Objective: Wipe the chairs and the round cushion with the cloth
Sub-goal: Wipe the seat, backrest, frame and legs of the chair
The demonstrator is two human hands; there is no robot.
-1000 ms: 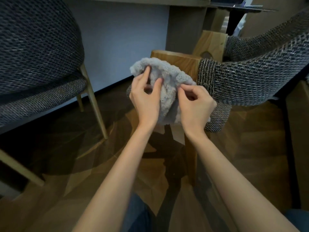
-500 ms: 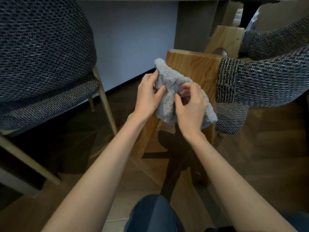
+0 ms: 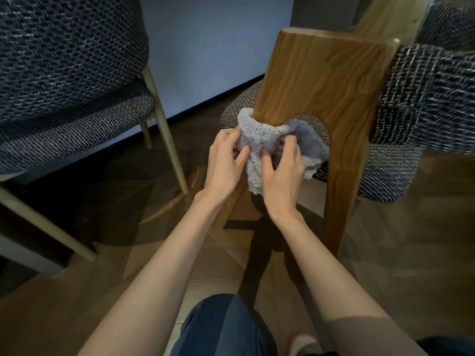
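A fluffy light-grey cloth is wrapped round the front wooden leg of the right chair, low on the wide wooden side panel, just beside the tweed seat. My left hand grips the cloth's left side with curled fingers. My right hand pinches the right side, and a loose flap of cloth hangs past it to the right. A second chair with dark tweed back and seat stands at the left. No round cushion is in view.
The floor is dark parquet wood. A pale wall panel stands behind the chairs. The left chair's thin light wooden legs slant down between the two chairs. My knee in blue jeans is at the bottom centre.
Both hands have carried the cloth down from the top of the wooden panel to the leg at seat level and wrapped it round the leg. The view has come closer.
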